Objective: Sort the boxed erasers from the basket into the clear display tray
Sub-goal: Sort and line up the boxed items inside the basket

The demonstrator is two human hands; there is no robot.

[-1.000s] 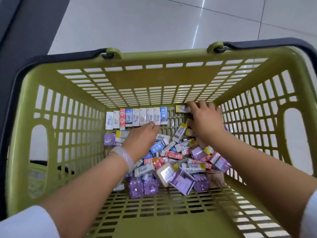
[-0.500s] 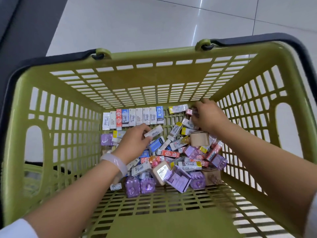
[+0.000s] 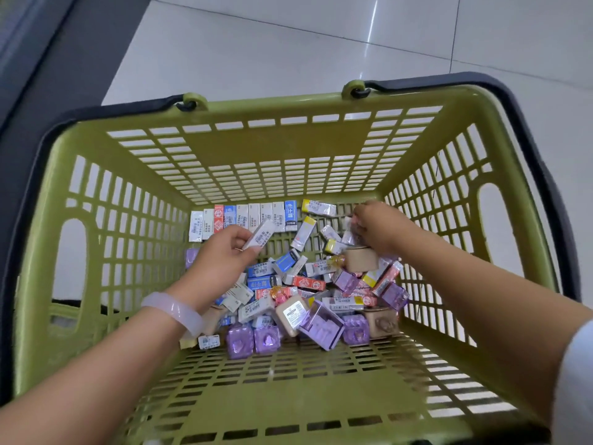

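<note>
While my left hand pinches a white boxed eraser, long axis slanting up-right toward the upright eraser row just beyond, my right hand grips a small packet deep in the green basket; no tray visible

We see the basket open from above, its near floor bare. A loose pile of boxed erasers crowds the far half, and slotted walls close in every side.
</note>
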